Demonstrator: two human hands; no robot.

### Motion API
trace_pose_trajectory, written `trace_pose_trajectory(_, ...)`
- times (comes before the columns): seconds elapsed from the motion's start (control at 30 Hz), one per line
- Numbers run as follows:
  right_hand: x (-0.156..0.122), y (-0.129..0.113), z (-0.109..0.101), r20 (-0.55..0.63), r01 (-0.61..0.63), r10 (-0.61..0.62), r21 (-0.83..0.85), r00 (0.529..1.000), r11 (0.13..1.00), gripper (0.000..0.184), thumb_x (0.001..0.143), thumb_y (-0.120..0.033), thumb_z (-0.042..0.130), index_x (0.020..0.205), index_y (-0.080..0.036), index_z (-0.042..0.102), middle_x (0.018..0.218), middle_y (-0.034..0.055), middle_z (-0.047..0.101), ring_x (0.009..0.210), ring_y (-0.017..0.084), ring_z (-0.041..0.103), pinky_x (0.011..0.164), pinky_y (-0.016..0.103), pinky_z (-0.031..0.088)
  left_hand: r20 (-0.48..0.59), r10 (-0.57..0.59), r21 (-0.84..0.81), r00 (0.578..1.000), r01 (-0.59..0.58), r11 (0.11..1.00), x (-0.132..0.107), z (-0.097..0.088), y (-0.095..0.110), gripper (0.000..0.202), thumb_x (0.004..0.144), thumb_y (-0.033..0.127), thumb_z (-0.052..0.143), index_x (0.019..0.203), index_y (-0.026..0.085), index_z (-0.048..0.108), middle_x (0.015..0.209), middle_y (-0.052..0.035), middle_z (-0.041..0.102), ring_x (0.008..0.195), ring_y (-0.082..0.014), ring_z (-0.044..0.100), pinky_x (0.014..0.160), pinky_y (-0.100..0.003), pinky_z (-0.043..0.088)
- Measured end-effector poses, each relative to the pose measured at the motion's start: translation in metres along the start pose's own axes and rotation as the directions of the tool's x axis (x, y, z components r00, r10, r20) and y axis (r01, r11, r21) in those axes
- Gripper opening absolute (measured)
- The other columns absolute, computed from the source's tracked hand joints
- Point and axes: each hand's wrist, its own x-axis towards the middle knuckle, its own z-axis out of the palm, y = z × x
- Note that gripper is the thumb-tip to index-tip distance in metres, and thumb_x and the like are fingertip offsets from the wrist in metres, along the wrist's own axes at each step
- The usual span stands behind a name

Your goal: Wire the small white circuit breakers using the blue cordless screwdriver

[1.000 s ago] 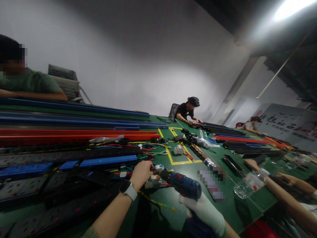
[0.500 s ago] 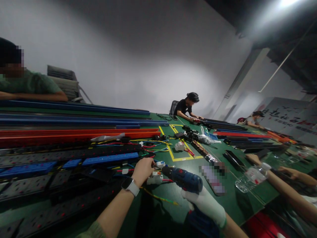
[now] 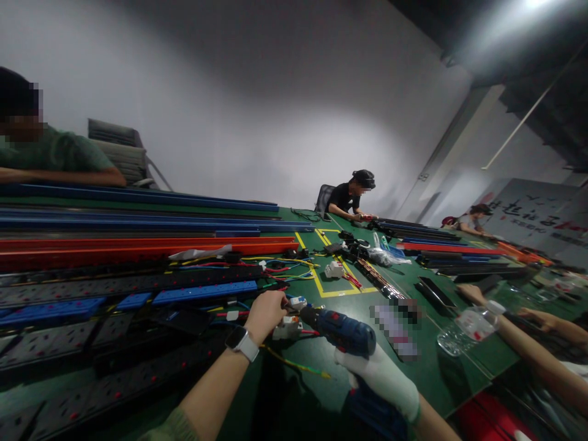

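**Left hand [image 3: 266,315] pinched, right hand [image 3: 379,375] clamped**

Left: bare, fingertips closed on the left end of a small white-and-blue plastic block [image 3: 297,302]. Right: white-gloved, wrapped round the grip of a dark-blue-and-black cordless drill [image 3: 346,332], chuck pointing at that block, just beside it. Larger white plastic block [image 3: 285,329] with red wires sits just below the left hand, over the green bench [image 3: 432,376]. Yellow-green wire [image 3: 301,365] nearer the camera. Long black socket strips [image 3: 133,389] left, clear plastic bottle [image 3: 468,331] right.
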Motion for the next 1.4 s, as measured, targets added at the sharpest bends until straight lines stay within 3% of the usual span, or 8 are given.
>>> trace_pose_trajectory(0.1, 0.005, 0.01, -0.003, 0.03, 0.033, -0.033, 0.005, 0.999, 0.999, 0.048, 0.079, -0.053, 0.073, 0.109, -0.016, 0.063, 0.055, -0.0042, 0.058, 0.049, 0.014, 0.053, 0.051, 0.027, 0.042, -0.008, 0.006, 0.004, 1.0, -0.006, 1.0, 0.0, 0.0, 0.0, 0.019, 0.083, 0.028, 0.072, 0.101, 0.024, 0.079, 0.101, -0.0074, 0.079, 0.104, -0.0239, 0.071, 0.091, -0.029, 0.048)
trace_pose_trajectory(0.27, 0.005, 0.011, -0.004, 0.063, 0.04, -0.039, -0.01, 0.997, 0.999, 0.062, 0.082, -0.056, 0.07, 0.127, -0.015, 0.058, 0.057, -0.0062, 0.058, 0.05, 0.012, 0.054, 0.053, 0.026, 0.043, -0.008, 0.009, 0.002, 1.0, -0.009, 1.0, 0.002, 0.003, -0.003, 0.021, 0.083, 0.031, 0.074, 0.103, 0.024, 0.079, 0.102, -0.0076, 0.078, 0.105, -0.0242, 0.07, 0.091, -0.029, 0.048)
trace_pose_trajectory(0.57, -0.004, -0.003, 0.001, 0.031, 0.033, -0.033, -0.001, 0.999, 0.999, 0.062, 0.077, -0.058, 0.073, 0.122, -0.017, 0.062, 0.056, -0.0057, 0.057, 0.049, 0.014, 0.054, 0.052, 0.028, 0.044, -0.004, 0.005, -0.004, 1.0, -0.005, 1.0, 0.002, 0.004, -0.003, 0.02, 0.082, 0.028, 0.074, 0.102, 0.024, 0.078, 0.102, -0.0074, 0.079, 0.106, -0.0237, 0.07, 0.093, -0.029, 0.048)
trace_pose_trajectory(0.83, 0.0, 0.002, 0.0, 0.027, 0.037, -0.037, 0.015, 0.999, 0.999, 0.046, 0.08, -0.05, 0.072, 0.107, -0.015, 0.059, 0.054, -0.0072, 0.055, 0.048, 0.012, 0.052, 0.052, 0.026, 0.041, -0.004, 0.001, 0.003, 1.0, -0.001, 1.0, 0.001, 0.002, -0.001, 0.021, 0.082, 0.026, 0.073, 0.103, 0.024, 0.078, 0.104, -0.0069, 0.078, 0.106, -0.0235, 0.07, 0.092, -0.028, 0.047)
trace_pose_trajectory(1.4, -0.003, 0.0, 0.001, 0.034, 0.011, -0.012, 0.008, 0.999, 1.0, 0.052, 0.082, -0.054, 0.071, 0.115, -0.016, 0.058, 0.055, -0.0066, 0.057, 0.051, 0.012, 0.053, 0.053, 0.025, 0.041, -0.032, 0.022, 0.002, 0.999, -0.022, 1.0, 0.003, 0.005, -0.004, 0.019, 0.082, 0.025, 0.072, 0.1, 0.025, 0.078, 0.101, -0.0065, 0.078, 0.101, -0.0238, 0.07, 0.088, -0.029, 0.048)
